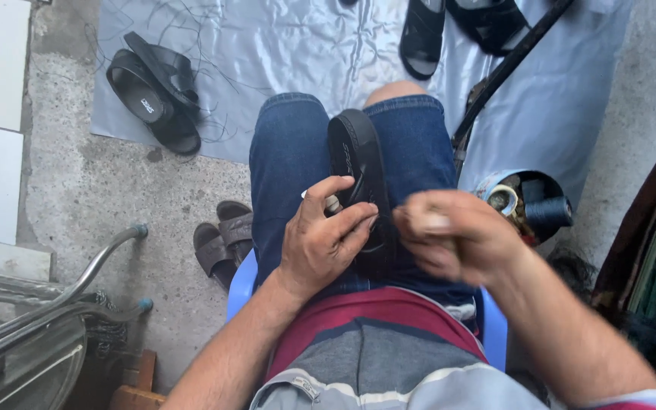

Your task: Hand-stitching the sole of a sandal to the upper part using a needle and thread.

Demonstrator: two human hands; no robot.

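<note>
Black sandal [360,163] on edge between denim-clad knees, centre of frame; left hand [322,243] wrapped around its near end, fingers pressing the sole; right hand [457,235] blurred, closed in a fist just right of it; thread spools [533,205] at right

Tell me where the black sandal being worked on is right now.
In the head view, the black sandal stands on edge between the person's knees, mid-frame, gripped by the left hand, the right hand beside it.
</note>
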